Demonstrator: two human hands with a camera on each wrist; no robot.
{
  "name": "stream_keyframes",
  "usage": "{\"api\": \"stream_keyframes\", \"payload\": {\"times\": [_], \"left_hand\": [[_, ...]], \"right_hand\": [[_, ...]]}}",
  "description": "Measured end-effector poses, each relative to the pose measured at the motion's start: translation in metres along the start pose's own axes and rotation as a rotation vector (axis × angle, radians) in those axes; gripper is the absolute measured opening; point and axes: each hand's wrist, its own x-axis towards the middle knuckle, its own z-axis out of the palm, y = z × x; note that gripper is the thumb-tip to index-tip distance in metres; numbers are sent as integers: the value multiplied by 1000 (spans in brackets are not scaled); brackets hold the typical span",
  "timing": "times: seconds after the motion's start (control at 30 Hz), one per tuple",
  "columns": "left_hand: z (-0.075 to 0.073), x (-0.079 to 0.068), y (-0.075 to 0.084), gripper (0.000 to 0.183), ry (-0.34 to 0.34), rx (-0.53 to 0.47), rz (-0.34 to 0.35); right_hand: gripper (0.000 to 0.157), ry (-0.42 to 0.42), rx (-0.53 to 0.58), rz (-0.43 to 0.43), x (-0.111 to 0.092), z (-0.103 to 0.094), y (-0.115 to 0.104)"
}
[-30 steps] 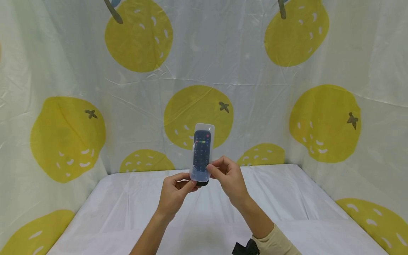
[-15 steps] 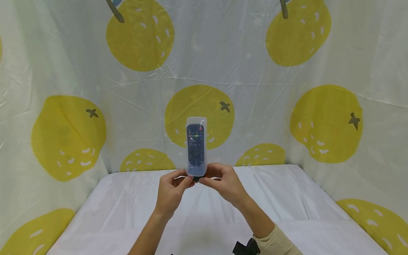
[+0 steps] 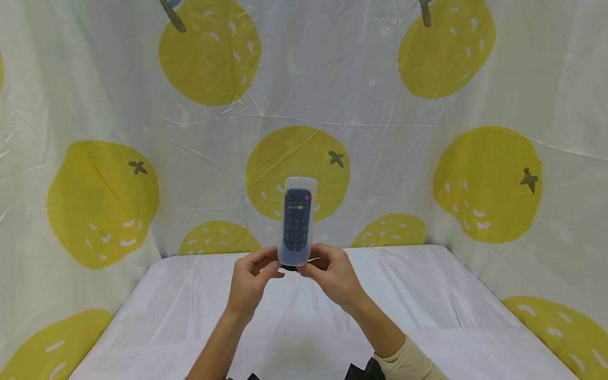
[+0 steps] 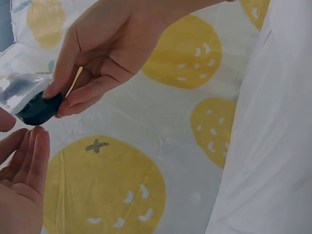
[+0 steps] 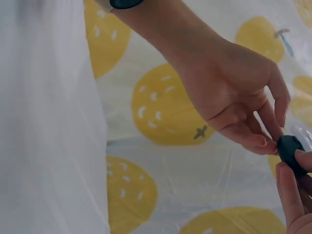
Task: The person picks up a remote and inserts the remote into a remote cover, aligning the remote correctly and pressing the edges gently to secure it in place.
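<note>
A dark remote control (image 3: pixel 296 224) with small coloured buttons stands nearly upright in a clear plastic cover (image 3: pixel 303 182), held up above the table in the head view. Its black lower end (image 4: pixel 40 108) sticks out of the cover's bottom. My left hand (image 3: pixel 248 285) grips that end from the left, thumb in front. From the right, my right hand (image 3: pixel 336 277) pinches the lower corner, its thumb at the cover's bottom edge and its other fingers partly hidden behind. In the right wrist view, fingertips of both hands meet at the black end.
The white-covered table (image 3: pixel 304 327) spreads out below the hands. A pale curtain (image 3: pixel 209 179) printed with big yellow fruit surrounds it at the back and both sides. A beige sleeve (image 3: pixel 410 361) covers the right forearm, beside a black strap piece (image 3: pixel 366 370).
My right hand has slid from the cover's right side down to its lower corner. The remote rose and shifted left, then came slightly back right. Less of its black end shows below the cover.
</note>
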Motion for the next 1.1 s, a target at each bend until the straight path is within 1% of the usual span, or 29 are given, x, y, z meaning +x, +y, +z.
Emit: {"api": "stream_keyframes", "payload": {"times": [0.1, 0.2, 0.27, 0.33, 0.53, 0.77, 0.97, 1.1], "left_hand": [[-2, 1, 2, 25, 70, 0, 75], [-2, 3, 4, 24, 152, 24, 144], [-2, 4, 5, 24, 195, 51, 166], [-2, 4, 7, 26, 220, 79, 174], [-1, 4, 6, 27, 255, 109, 171], [4, 3, 4, 26, 274, 72, 166], [10, 0, 2, 27, 274, 74, 163], [11, -1, -1, 26, 289, 86, 157]], "right_hand": [[25, -9, 25, 15, 0, 3, 1], [25, -22, 32, 15, 0, 5, 1], [24, -33, 34, 8, -1, 8, 1], [24, -38, 38, 7, -2, 10, 2], [24, -57, 52, 15, -3, 17, 2], [24, -62, 84, 11, -3, 20, 2], [24, -25, 118, 17, -3, 21, 1], [25, 10, 128, 36, -4, 22, 1]]}}
